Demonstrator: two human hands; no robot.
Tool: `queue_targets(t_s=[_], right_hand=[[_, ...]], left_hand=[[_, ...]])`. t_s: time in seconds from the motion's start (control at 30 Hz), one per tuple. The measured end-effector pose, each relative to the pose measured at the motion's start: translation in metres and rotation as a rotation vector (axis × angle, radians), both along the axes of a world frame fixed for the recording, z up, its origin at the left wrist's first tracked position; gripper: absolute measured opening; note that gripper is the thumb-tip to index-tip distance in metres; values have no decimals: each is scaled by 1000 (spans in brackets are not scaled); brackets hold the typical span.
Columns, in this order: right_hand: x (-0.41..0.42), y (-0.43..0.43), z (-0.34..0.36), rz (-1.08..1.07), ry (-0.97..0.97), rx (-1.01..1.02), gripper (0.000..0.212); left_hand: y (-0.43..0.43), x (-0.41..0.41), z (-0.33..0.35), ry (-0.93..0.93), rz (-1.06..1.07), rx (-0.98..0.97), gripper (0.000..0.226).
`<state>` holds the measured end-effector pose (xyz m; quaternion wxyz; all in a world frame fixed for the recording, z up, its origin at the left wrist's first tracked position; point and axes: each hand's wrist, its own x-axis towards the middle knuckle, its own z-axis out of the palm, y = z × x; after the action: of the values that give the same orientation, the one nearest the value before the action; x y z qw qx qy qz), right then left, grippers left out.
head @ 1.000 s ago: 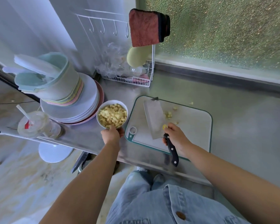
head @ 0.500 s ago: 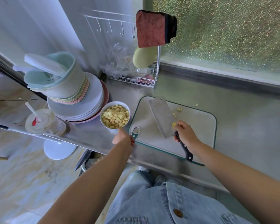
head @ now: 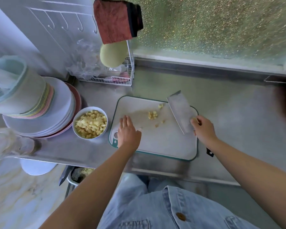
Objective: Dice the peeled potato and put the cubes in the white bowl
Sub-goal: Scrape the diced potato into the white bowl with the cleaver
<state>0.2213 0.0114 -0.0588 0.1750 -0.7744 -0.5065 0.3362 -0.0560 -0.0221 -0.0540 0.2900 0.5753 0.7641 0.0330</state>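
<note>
The white bowl, heaped with potato cubes, stands on the steel counter left of the white cutting board. A few loose potato cubes lie near the board's middle. My left hand rests flat on the board's left part, fingers straight, holding nothing. My right hand grips the handle of a cleaver, whose wide blade lies tilted over the board's right side, right of the cubes.
A stack of plates and bowls sits left of the white bowl. A wire rack with cloths stands behind the board. A plastic cup lies at the counter's left edge. A bin shows below the counter.
My left hand left the bowl and moved right onto the cutting board. My right hand swung the cleaver to the board's right side, uncovering the loose cubes.
</note>
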Motion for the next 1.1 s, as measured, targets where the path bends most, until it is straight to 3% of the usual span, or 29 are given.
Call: queue_targets(t_s=[0.27, 0.53, 0.93, 1.1], right_hand=[[-7, 20, -14, 104, -33, -31, 34], [-27, 35, -14, 308, -95, -59, 32], [-31, 10, -10, 414, -43, -78, 35], [-47, -3, -15, 413, -50, -73, 36]], left_hand=[[-1, -8, -21, 91, -146, 0, 95], [-5, -15, -25, 57, -175, 8, 93], [-7, -18, -30, 39, -182, 26, 92], [-10, 0, -31, -14, -148, 84, 80]])
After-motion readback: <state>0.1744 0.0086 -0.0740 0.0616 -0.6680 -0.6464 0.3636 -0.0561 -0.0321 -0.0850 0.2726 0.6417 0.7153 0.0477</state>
